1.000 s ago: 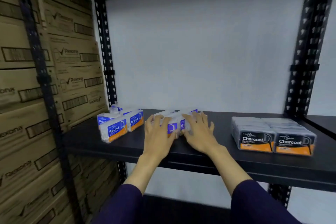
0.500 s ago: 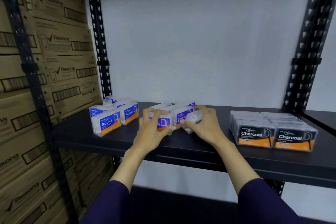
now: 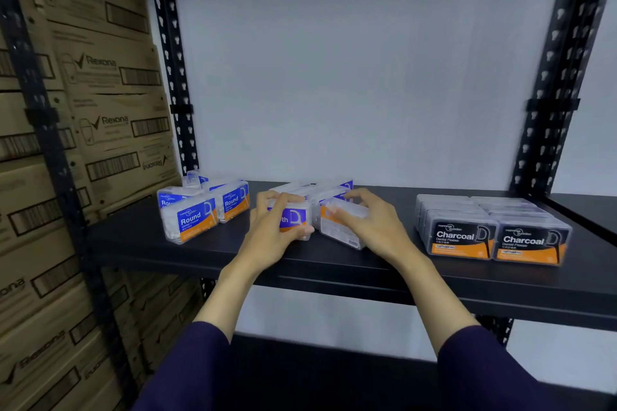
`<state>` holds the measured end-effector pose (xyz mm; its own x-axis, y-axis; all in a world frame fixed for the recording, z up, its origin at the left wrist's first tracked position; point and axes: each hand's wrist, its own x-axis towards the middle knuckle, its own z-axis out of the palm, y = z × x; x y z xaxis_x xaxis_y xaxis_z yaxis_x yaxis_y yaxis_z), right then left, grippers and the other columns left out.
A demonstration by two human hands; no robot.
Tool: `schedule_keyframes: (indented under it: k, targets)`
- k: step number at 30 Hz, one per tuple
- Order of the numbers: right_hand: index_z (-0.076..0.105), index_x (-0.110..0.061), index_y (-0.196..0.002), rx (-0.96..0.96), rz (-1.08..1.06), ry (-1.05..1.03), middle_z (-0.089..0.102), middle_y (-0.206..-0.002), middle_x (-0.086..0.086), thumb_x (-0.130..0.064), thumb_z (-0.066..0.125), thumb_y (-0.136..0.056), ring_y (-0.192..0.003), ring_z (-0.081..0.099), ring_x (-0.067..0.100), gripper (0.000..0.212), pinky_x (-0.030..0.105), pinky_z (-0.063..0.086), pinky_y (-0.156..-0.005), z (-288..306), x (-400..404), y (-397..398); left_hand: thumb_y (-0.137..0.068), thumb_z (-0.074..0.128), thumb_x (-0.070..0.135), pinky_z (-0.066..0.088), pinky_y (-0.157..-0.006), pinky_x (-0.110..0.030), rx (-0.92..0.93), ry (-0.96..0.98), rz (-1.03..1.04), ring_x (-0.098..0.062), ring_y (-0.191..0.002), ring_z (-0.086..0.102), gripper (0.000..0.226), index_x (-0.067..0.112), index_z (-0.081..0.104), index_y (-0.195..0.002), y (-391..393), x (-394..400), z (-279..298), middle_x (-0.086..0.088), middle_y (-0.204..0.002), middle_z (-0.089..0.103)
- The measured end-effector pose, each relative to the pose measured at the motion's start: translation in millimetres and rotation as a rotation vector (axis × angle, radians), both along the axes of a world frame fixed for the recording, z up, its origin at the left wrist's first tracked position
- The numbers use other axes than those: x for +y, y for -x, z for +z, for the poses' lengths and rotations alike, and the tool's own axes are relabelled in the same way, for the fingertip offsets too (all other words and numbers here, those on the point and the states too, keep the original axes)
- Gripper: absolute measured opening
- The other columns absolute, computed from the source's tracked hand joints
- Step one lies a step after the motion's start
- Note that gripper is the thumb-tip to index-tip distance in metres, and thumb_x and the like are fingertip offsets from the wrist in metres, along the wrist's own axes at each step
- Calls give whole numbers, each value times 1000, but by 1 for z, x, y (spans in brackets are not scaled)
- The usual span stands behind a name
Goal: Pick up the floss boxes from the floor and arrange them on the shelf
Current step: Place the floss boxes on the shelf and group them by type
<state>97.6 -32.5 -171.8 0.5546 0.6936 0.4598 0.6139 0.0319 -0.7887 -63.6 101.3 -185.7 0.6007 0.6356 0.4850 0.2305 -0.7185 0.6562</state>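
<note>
On the black shelf (image 3: 334,264) a cluster of purple-labelled "Smooth" floss boxes sits in the middle. My left hand (image 3: 272,235) grips the front left Smooth box (image 3: 293,217), thumb under its label. My right hand (image 3: 370,227) holds a clear floss box (image 3: 337,227) turned with its back label toward me, tilted beside the first. More Smooth boxes (image 3: 334,188) stand behind, partly hidden by my fingers. Several blue "Round" boxes (image 3: 197,215) are grouped at the left. Several black "Charcoal" boxes (image 3: 494,233) are lined up at the right.
Stacked Rexona cardboard cartons (image 3: 83,110) fill the neighbouring rack on the left. Black perforated uprights (image 3: 551,93) frame the shelf, with a white wall behind. A lower shelf (image 3: 334,370) lies beneath my forearms.
My right hand has pulled one clear box forward out of the middle cluster and turned it back-side toward me. My left hand shifted its grip on the front Smooth box. The camera moved closer.
</note>
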Motion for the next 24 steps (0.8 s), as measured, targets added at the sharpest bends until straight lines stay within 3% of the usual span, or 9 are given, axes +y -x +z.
schedule_keyframes:
  k: [2,5,7,9,11,14,16,20,24]
  targets:
    - [64,-31,-94,81,40,-123,61,-80,0,-60,56,-85,-72,53,9,32,27,42,-67,2,-1,2,-78,76,32,37,-92,-19,-14,7,-11,-11,-125,31,51,35,52,-123,0,2,-1,12,-127,24]
    - [66,-30,-101,236,213,-218,55,-76,-4,-60,56,-77,-63,49,11,39,23,39,-58,8,-8,0,-78,77,30,35,-86,-11,-14,12,-17,-10,-124,32,52,33,53,-124,-1,2,-1,8,-132,25]
    - [66,-34,-112,183,325,-114,56,-109,-3,-55,59,-73,-96,56,12,45,17,41,-78,9,-10,-2,-79,77,30,37,-89,-14,5,17,-20,-10,-124,32,53,33,52,-126,1,2,0,7,-135,24]
    - [62,-39,-120,108,391,12,39,-139,-9,-49,63,-74,-130,36,2,47,13,29,-98,7,-14,-3,-79,76,32,42,-97,-24,36,-5,-32,-13,-125,33,51,39,51,-122,3,5,1,7,-135,24]
    - [59,-41,-123,65,441,105,27,-147,-17,-43,69,-75,-138,20,-3,49,19,21,-106,6,-18,-6,-78,77,31,44,-102,-32,51,-12,-56,-16,-125,35,50,48,48,-116,6,8,1,9,-131,26]
    - [59,-48,-115,-30,410,162,30,-143,-18,-45,82,-67,-138,25,0,54,30,23,-113,2,-19,-8,-79,77,27,45,-102,-30,40,-10,-76,-17,-125,35,51,51,46,-112,8,10,1,9,-130,26]
    - [59,-52,-107,-82,306,139,34,-133,-13,-55,82,-55,-131,29,5,58,26,27,-108,2,-17,-6,-78,78,27,43,-100,-26,16,-5,-81,-15,-124,35,51,50,48,-113,8,9,0,9,-131,26]
    - [61,-33,-113,-225,122,106,31,-115,-4,-37,87,-63,-116,28,11,57,20,27,-99,-2,-12,-7,-77,78,29,44,-101,-28,-8,-11,-79,-14,-123,36,50,49,51,-113,9,10,-2,10,-130,28]
    - [61,-24,-113,-292,54,77,39,-112,-3,-40,83,-69,-111,37,13,52,22,35,-94,-7,-7,-13,-76,79,30,46,-101,-33,-3,-19,-81,-16,-123,37,51,52,50,-112,9,9,-1,10,-130,28]
